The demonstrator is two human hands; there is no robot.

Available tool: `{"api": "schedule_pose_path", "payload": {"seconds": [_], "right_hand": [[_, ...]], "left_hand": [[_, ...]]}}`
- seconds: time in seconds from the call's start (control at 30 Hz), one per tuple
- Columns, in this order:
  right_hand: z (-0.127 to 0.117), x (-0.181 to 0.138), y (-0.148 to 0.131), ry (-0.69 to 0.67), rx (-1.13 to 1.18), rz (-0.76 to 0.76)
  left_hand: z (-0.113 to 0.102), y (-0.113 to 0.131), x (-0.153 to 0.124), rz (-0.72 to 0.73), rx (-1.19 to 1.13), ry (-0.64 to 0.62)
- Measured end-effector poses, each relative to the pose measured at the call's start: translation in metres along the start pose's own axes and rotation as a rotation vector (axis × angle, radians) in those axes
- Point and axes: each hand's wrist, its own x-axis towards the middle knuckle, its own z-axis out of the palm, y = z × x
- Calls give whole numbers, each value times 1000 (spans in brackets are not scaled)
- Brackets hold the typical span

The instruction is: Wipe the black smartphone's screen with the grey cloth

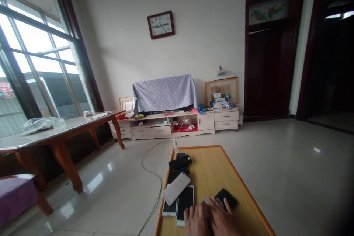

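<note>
At the near end of the wooden table, my left hand (pixel 195 220) is closed with curled fingers. Pressed beside it, my right hand (pixel 222 217) has its fingers bent over a small whitish thing (pixel 205 201), mostly hidden under both hands; I cannot tell what it is. A black phone (pixel 227 196) lies just beyond my right hand's fingers. Left of my hands are two white-framed phones with dark screens, one a white phone (pixel 186 201). A pale pink phone (pixel 177 188) lies tilted across them, back up. Farther off sits a black phone (pixel 179 162) among other dark ones.
A pump bottle (pixel 174 146) stands at the far left corner of the wooden table (pixel 212 166). A cable (pixel 159 177) runs over the floor. To the left is a long table (pixel 74 129) with plastic on it. A low cabinet (pixel 206 122) lines the wall.
</note>
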Motion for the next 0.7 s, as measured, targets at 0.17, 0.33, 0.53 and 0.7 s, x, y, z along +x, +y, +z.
{"api": "schedule_pose_path", "payload": {"seconds": [0.17, 0.33, 0.53, 0.7], "right_hand": [[-17, 7, 31, 168, -128, 279], [-10, 0, 39, 172, -191, 314], [9, -20, 9, 21, 6, -33], [-21, -29, 40, 116, -76, 217]], "left_hand": [[-2, 1, 0, 0, 36, -32], [-6, 0, 2, 12, 36, -73], [-9, 2, -1, 0, 16, -89], [-20, 12, -11, 20, 39, -69]]}}
